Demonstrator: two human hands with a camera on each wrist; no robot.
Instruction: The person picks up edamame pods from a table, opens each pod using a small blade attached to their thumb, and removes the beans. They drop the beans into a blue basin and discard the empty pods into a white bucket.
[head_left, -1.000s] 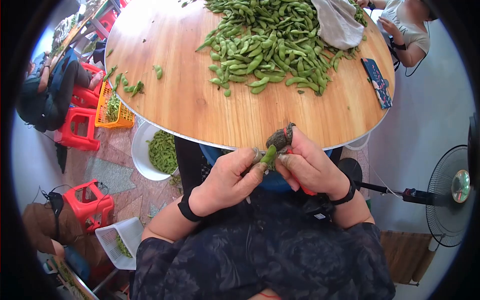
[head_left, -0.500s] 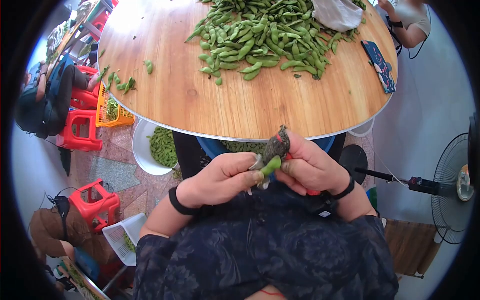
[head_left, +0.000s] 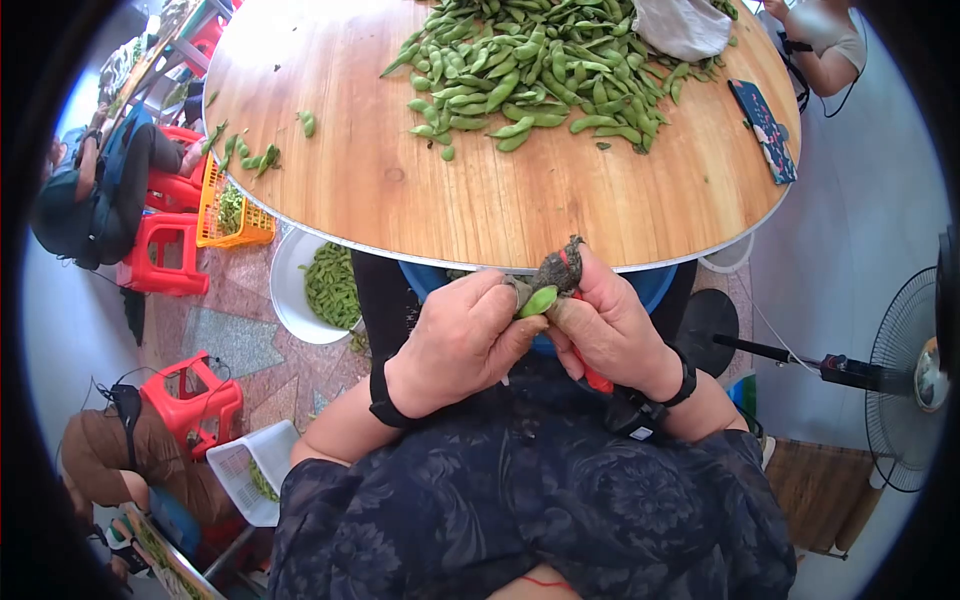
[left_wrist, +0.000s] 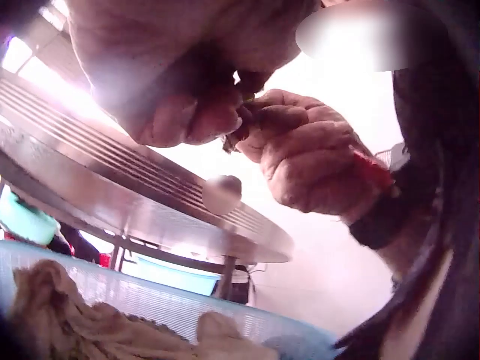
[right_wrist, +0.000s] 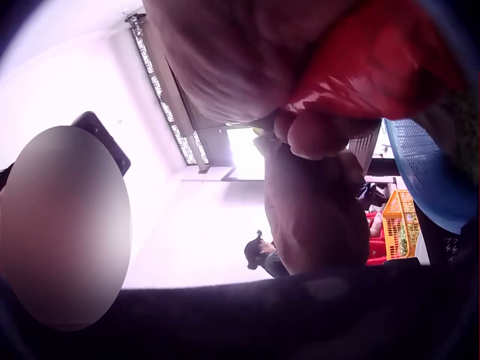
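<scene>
In the head view my left hand [head_left: 462, 335] pinches a green soybean pod [head_left: 539, 301] between thumb and fingers. Against it, on the other side, my right hand [head_left: 618, 330] has its thumb tip close to the pod. A red-handled tool [head_left: 597, 378] is gripped in the right palm, its working end hidden. A dark, dirty cloth wrap [head_left: 560, 272] bound with a red band covers a right fingertip. Beyond the hands, a large heap of soybean pods [head_left: 530, 80] lies on the round wooden table [head_left: 330, 190]. In the left wrist view both hands meet at the fingertips.
A blue basin [head_left: 655, 290] sits below the table edge, in front of my body. On the floor to the left stand a white bucket of pods [head_left: 288, 300], a yellow basket [head_left: 240, 235] and red stools [head_left: 195, 405]. A fan [head_left: 905, 375] stands at right.
The pod has tilted over from its more upright pose and shows less of its length. My left hand has rolled, with its knuckles now turned further up. The right hand keeps the red-handled tool.
</scene>
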